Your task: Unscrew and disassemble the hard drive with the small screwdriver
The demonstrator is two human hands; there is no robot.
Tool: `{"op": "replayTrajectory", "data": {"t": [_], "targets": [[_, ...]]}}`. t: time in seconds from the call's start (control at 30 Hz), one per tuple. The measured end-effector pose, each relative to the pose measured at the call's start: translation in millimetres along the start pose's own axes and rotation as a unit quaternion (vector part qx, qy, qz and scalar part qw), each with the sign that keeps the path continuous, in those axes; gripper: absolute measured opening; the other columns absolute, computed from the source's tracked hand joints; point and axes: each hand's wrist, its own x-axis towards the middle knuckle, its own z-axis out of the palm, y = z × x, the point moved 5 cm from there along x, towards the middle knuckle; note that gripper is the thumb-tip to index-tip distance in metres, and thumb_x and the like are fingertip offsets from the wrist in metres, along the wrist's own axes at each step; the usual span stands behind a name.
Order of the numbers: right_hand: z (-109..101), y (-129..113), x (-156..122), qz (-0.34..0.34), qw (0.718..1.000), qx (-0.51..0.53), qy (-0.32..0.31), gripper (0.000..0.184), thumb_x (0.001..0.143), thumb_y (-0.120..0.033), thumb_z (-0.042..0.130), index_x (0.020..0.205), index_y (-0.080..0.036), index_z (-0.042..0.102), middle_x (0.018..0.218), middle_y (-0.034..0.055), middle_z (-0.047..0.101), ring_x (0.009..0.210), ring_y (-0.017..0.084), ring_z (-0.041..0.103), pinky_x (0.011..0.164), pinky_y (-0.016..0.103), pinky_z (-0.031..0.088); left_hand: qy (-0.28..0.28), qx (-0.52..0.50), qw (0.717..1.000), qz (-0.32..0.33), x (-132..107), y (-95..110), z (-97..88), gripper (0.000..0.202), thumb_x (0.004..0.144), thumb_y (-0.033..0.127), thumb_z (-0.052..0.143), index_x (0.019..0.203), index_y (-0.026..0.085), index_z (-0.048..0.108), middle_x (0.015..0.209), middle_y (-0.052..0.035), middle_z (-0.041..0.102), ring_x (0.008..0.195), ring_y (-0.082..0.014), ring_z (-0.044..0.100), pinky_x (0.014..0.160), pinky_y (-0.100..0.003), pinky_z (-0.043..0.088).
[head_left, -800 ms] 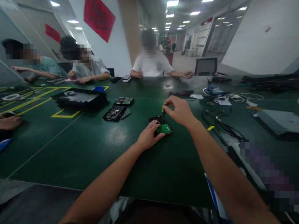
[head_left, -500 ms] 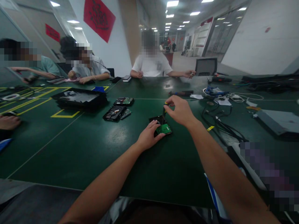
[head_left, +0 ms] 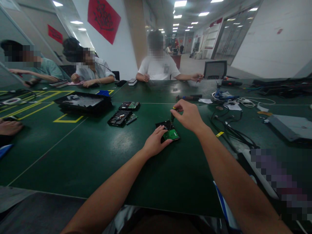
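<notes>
While the left hand (head_left: 156, 141) stays planted on the near corner of the hard drive (head_left: 163, 124), fingers laid loosely over it and pressing down, not wrapped round it, the action is all up top. The right hand (head_left: 188, 115) has its thumb and fingertips pinched shut on the head of a small screwdriver (head_left: 172, 114), which stands close to upright with its tip down on the drive, just beyond the left fingertips. Look at the yellow band on the handle: a moment ago it showed plainly under the fingers, and now only a sliver peeks out at the thumb. The pinch has rolled round, so by my reading the driver is being twirled in place. The drive itself hasn't budged, and its green circuit board (head_left: 173, 134) lies right beside the left fingers on the dark green table (head_left: 97, 152). So the screw work looks mid-turn, with nothing lifted free. Further left of the hands sit two more drives (head_left: 120, 117), with a black tray (head_left: 81, 102) beyond them. Cables (head_left: 226, 126) trail off to the right of the right wrist.
</notes>
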Motion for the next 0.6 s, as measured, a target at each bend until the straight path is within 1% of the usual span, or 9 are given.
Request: {"op": "replayTrajectory", "data": {"t": [0.2,0.4,0.5,0.6], "targets": [[0.1,-3.3,-0.3,-0.026,1.0,-0.002,-0.003,0.011,0.091,-0.032,0.066,0.096,-0.023,0.063,0.097,0.0073,0.069,0.089,0.025,0.064,0.083,0.041,0.051,0.0,-0.003,1.0,-0.001,0.2,-0.2,0.1,0.063,0.093,0.059,0.061,0.143,0.021,0.057,0.162,-0.0114,0.043,0.154,-0.0274,0.034,0.126,-0.044,0.032],[0.8,-0.2,-0.1,-0.01,1.0,-0.002,0.006,0.013,0.09,-0.033,0.069,0.092,-0.023,0.062,0.094,0.007,0.069,0.087,0.025,0.064,0.081,0.041,0.051,-0.001,-0.001,1.0,-0.002,0.0,1.6,-0.7,0.063,0.094,0.059,0.06,0.143,0.021,0.057,0.163,-0.0113,0.043,0.155,-0.0265,0.033,0.126,-0.044,0.031],[0.1,-2.5,-0.3,-0.016,1.0,0.0,-0.001,0.013,0.092,-0.035,0.067,0.092,-0.023,0.062,0.093,0.006,0.07,0.086,0.024,0.064,0.081,0.04,0.051,-0.002,0.001,1.0,-0.006,-0.1,2.2,-1.1,0.063,0.094,0.06,0.06,0.143,0.021,0.057,0.163,-0.0109,0.043,0.155,-0.0261,0.033,0.127,-0.044,0.031],[0.1,-4.8,-0.3,-0.024,1.0,0.002,-0.007,0.011,0.092,-0.034,0.065,0.095,-0.023,0.064,0.097,0.0065,0.07,0.088,0.024,0.064,0.083,0.04,0.051,-0.006,0.0,1.0,-0.009,0.0,2.4,-1.7,0.063,0.094,0.06,0.06,0.144,0.021,0.057,0.163,-0.0107,0.042,0.155,-0.0261,0.033,0.126,-0.044,0.031]]}}
